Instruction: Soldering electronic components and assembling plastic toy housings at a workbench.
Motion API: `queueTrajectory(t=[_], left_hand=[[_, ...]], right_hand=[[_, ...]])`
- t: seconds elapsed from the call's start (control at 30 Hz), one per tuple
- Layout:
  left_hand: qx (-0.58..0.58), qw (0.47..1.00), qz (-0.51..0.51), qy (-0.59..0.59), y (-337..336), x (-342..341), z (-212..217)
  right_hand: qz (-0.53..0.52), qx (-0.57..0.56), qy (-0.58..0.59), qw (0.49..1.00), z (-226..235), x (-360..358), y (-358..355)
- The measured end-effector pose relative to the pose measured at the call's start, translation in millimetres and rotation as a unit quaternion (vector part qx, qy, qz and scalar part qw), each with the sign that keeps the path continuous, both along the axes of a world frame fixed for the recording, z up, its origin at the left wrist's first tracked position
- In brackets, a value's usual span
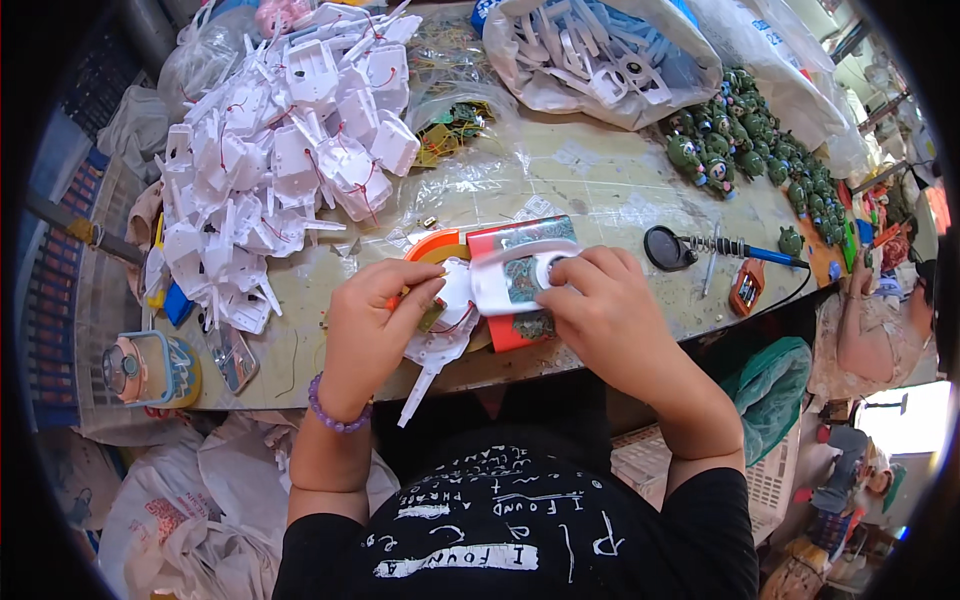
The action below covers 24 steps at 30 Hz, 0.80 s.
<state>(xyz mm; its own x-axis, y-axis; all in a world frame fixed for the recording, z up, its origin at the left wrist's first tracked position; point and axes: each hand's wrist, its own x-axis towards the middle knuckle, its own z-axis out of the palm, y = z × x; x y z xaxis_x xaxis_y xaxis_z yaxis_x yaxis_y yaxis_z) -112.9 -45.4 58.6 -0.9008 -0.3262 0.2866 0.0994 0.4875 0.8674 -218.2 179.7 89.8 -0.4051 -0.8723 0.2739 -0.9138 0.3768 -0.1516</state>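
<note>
My left hand (368, 322) pinches a white plastic toy shell (447, 335) with red wires and a thin stem pointing down toward me. My right hand (598, 305) grips a second white shell piece (510, 277) with a round hole, pressed against the first one. Both pieces sit above a red and silver flat box (520, 237) and an orange roll (437, 243) at the near table edge. A purple bead bracelet (335, 414) circles my left wrist.
A heap of white wired shells (285, 150) fills the table's left. A bag of white parts (600, 55) lies at the back, green toy figures (745, 135) at right. A soldering iron with its stand (705, 250) rests right of my hands. A phone (232, 355) and a jar (150, 368) sit left. Another person (880, 330) is at far right.
</note>
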Motion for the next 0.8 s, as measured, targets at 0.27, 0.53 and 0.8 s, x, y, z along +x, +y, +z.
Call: queueTrajectory(t=[0.27,0.53,0.8], left_hand=[[-0.083,0.995,-0.022,0.051,13,-7,4],[-0.190,0.978,-0.064,0.060,34,-27,5],[-0.200,0.977,-0.061,0.041,35,-26,7]], right_hand=[[0.045,-0.083,-0.001,0.996,-16,-16,10],[0.103,-0.113,-0.052,0.987,-30,-32,8],[0.067,-0.247,-0.154,0.954,-28,-26,2]])
